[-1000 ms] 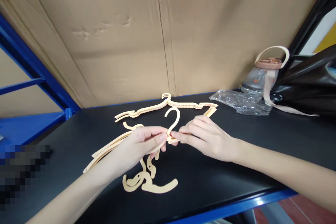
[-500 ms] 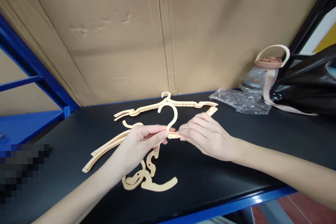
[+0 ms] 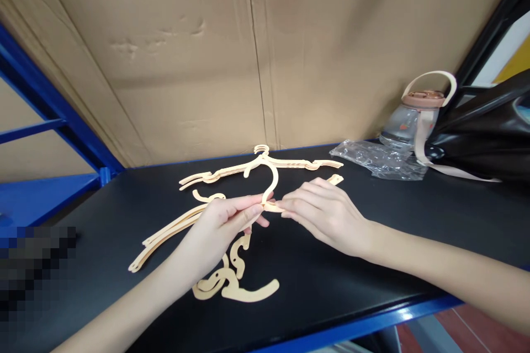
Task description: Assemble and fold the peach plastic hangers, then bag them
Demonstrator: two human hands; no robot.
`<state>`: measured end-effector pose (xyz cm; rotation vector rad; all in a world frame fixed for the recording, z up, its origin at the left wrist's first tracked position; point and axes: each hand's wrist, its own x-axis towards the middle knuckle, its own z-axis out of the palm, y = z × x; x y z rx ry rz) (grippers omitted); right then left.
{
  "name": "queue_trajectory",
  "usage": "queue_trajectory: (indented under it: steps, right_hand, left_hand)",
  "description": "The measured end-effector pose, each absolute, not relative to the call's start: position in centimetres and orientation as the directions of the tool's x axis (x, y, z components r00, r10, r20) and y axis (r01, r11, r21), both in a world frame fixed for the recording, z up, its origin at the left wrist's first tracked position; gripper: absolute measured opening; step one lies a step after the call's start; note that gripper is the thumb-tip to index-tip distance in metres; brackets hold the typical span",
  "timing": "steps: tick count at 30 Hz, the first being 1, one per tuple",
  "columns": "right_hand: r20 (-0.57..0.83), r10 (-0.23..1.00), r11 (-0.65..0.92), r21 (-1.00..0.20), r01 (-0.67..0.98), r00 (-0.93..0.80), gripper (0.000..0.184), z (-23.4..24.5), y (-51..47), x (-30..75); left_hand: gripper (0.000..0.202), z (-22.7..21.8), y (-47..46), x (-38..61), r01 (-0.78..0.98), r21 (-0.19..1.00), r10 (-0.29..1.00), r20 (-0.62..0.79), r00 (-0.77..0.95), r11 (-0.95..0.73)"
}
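Observation:
Above the black tabletop, my left hand pinches the base of a cream hanger hook between thumb and fingers. My right hand is closed around a cream hanger arm that joins the hook's base; most of this arm is hidden under my fingers, with its far end showing beyond them. Just below my hands lie several loose, curved hanger pieces. More long hanger arms rest on the table beside my left wrist, partly covered by it.
A stack of assembled hangers lies at the back, against a cardboard wall. To the right are a crumpled clear plastic bag, a strapped water bottle and a shiny black bag. The table has a blue front edge.
The held hook has tilted slightly and its joint with the arm has shifted a little. My right hand has turned slightly around the arm. The pieces on the table stay put.

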<state>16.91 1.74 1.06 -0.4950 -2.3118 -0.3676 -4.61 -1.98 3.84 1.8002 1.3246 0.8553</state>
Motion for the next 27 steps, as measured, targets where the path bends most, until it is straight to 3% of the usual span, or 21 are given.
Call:
queue_trajectory:
  steps: [6, 12, 17, 21, 24, 27]
  right_hand:
    - [0.681, 0.381, 0.882, -0.063, 0.468, -0.626, 0.017, 0.8, 2.2, 17.2]
    - [0.560, 0.635, 0.763, -0.342, 0.549, -0.533, 0.026, 0.6, 2.2, 17.2]
    - [0.507, 0.733, 0.679, -0.514, 0.525, -0.453, 0.029, 0.8, 2.3, 17.1]
    - [0.508, 0.775, 0.632, -0.617, 0.469, -0.377, 0.024, 0.7, 3.1, 17.2]
    - [0.513, 0.806, 0.592, -0.703, 0.393, -0.296, 0.024, 0.4, 3.9, 17.5]
    - [0.579, 0.777, 0.625, -0.667, 0.406, -0.246, 0.022, 0.5, 4.4, 17.8]
  left_hand:
    - [0.041, 4.1, -2.3, -3.9, 0.395, 0.895, 0.948, 0.084, 0.307, -0.207]
    - [0.050, 3.8, -2.1, -4.1, 0.406, 0.897, 0.954, 0.049, 0.297, -0.173]
    - [0.036, 4.7, -1.6, -4.9, 0.478, 0.852, 0.966, 0.113, 0.232, -0.214]
    - [0.029, 5.7, -1.1, -5.6, 0.577, 0.788, 0.977, 0.161, 0.143, -0.214]
    - [0.030, 5.9, -0.9, -6.0, 0.658, 0.706, 0.965, 0.195, 0.175, -0.262]
    - [0.030, 5.5, -0.9, -6.3, 0.734, 0.585, 0.938, 0.237, 0.252, -0.345]
